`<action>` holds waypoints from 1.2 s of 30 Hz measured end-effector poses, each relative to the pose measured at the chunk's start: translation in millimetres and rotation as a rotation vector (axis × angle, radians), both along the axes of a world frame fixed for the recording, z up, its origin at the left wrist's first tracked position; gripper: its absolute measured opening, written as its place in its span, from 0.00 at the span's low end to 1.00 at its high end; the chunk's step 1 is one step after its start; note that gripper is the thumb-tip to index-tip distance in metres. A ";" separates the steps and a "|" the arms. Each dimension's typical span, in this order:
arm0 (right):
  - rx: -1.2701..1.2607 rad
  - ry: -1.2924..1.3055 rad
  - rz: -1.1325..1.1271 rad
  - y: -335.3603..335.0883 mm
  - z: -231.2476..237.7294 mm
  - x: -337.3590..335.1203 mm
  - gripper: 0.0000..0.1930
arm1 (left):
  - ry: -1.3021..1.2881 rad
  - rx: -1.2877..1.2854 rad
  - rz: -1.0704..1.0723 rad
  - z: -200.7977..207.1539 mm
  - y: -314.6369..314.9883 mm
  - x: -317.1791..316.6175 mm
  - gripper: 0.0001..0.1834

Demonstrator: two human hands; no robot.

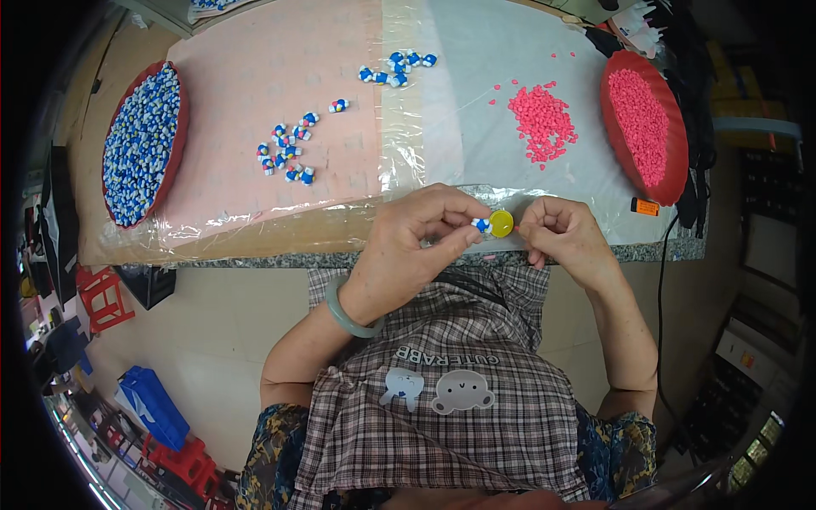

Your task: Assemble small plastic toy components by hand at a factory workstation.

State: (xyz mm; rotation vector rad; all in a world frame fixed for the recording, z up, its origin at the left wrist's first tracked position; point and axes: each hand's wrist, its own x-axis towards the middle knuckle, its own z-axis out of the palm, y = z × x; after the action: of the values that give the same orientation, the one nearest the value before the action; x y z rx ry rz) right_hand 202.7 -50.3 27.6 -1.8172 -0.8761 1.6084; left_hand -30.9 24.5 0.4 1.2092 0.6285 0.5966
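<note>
At the left edge of the bench [221,260], a red basket [182,140] holds heaped blue-and-white beads; others lie in loose groups [285,153] left of the middle. Before the front edge, a checked apron [365,399] bears pale lettering [415,353]. Over that edge, the left hand [416,229] pinches a blue-and-white piece [482,225], small and knobbly, between thumb and index fingertips. A yellow disc [501,223] sits just right of it; farther back spreads a pink heap [541,123]. The right hand [559,229] pinches a pink piece [517,228], only a speck showing. By the right edge stands a second basket [674,144], and near its front end an orange label [648,206], its print too small to read.
</note>
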 end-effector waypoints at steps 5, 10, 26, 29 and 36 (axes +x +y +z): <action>0.113 0.156 -0.053 -5.0 12.4 -10.8 0.04 | -0.101 -0.095 0.029 -4.7 -6.9 6.0 0.11; 0.215 0.243 -0.123 -7.1 12.0 -25.9 0.03 | -0.132 -0.056 0.061 -7.8 -11.7 12.6 0.11; 0.227 0.201 -0.113 -6.6 0.7 -25.5 0.03 | -0.031 0.152 0.073 -4.3 -14.9 19.0 0.10; 0.246 0.140 -0.135 -8.5 -1.2 -30.6 0.03 | 0.092 0.634 0.127 -3.0 -16.0 19.9 0.09; 0.354 0.186 -0.163 -11.9 -9.1 -34.2 0.04 | 0.105 0.744 0.166 0.4 -9.6 17.9 0.10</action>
State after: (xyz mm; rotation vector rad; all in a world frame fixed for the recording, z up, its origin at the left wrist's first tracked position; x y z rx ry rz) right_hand 168.5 -62.2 18.5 -1.4308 -0.8428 1.3924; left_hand -13.0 14.9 0.7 1.9023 0.6169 0.9583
